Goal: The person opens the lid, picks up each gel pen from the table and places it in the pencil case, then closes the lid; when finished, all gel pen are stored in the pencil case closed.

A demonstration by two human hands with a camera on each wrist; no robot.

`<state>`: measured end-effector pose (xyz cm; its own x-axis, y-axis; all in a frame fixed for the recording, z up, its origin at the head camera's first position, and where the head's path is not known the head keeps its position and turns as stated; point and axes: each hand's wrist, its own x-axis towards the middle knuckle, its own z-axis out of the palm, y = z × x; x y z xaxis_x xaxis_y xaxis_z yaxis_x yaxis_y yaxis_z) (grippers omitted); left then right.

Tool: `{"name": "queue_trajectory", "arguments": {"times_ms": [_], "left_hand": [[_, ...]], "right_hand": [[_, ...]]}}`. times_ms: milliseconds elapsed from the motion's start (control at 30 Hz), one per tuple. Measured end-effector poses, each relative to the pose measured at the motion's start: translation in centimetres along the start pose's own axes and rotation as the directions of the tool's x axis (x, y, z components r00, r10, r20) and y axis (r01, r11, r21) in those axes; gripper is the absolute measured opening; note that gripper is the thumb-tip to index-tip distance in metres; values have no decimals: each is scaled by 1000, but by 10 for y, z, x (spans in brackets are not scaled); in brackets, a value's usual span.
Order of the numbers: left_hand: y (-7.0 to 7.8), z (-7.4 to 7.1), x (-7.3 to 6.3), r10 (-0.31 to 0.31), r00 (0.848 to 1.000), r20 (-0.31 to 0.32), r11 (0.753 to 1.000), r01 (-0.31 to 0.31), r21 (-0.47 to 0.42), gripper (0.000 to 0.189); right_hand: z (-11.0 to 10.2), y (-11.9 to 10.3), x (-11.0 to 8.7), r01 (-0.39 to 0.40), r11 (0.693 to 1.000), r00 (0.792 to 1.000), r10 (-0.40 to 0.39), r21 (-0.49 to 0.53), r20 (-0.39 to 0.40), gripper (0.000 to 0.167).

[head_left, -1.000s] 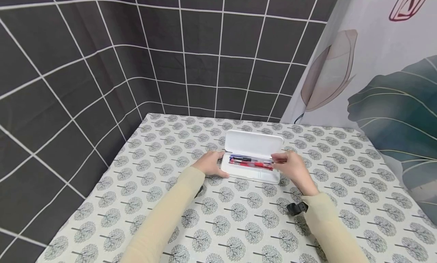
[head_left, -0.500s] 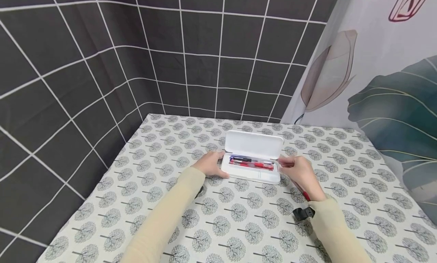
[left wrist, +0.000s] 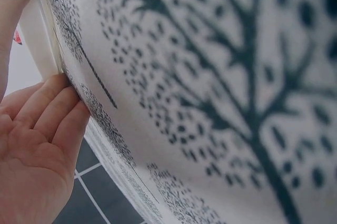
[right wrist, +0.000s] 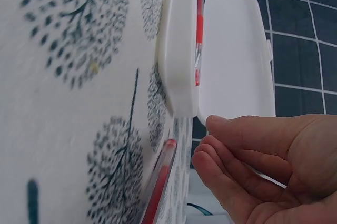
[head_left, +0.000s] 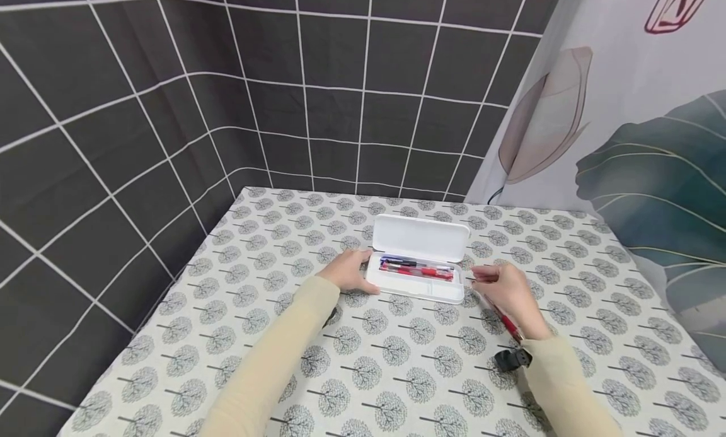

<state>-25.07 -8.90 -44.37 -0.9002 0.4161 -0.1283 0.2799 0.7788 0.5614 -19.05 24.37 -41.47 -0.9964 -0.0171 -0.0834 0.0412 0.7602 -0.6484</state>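
Observation:
A white pencil case (head_left: 405, 287) stands on the table with its hinged lid (head_left: 421, 236) raised. Inside it lie pens: a black one (head_left: 401, 262) at the back and red ones (head_left: 435, 272) in front. My left hand (head_left: 347, 272) grips the case's left end, thumb at the near corner and fingers at the far corner. My right hand (head_left: 507, 292) is just off the right end, fingers loosely bent, nothing visible between them. A loose red pen (right wrist: 158, 187) lies on the cloth below that hand, apart from its fingertips in the right wrist view.
A tree-patterned cloth (head_left: 363, 374) covers the table. Dark grid-patterned fabric (head_left: 334, 109) hangs behind and to the left, a white leaf-print curtain (head_left: 544, 128) to the right. A black strap (head_left: 512, 359) sits at my right wrist.
My right hand has drawn back rightward from the case's right end, and the loose red pen below it has come into view. The left hand and the case stay put.

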Motion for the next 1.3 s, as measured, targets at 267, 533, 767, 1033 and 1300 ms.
{"name": "queue_trajectory", "arguments": {"times_ms": [267,533,767,1033,1300], "left_hand": [[0,0,0,-6,1000,1,1000,6,-2,102],[1,-1,-1,0,1000,-3,1000,0,-1,102],[0,0,0,-2,1000,5,1000,2,-7,103],[1,-2,-1,-14,1000,1,1000,14,-1,106],[3,-2,-3,-2,1000,-3,1000,2,-5,104]], "right_hand": [[-3,9,-7,-27,1000,1000,27,-11,13,43],[-2,19,-13,-26,1000,1000,26,-10,-3,44],[-3,24,-21,-43,999,999,43,0,-4,45],[-4,27,-26,-56,998,998,56,-42,-7,41],[-4,29,-27,-71,995,998,71,-66,-3,39]]}}
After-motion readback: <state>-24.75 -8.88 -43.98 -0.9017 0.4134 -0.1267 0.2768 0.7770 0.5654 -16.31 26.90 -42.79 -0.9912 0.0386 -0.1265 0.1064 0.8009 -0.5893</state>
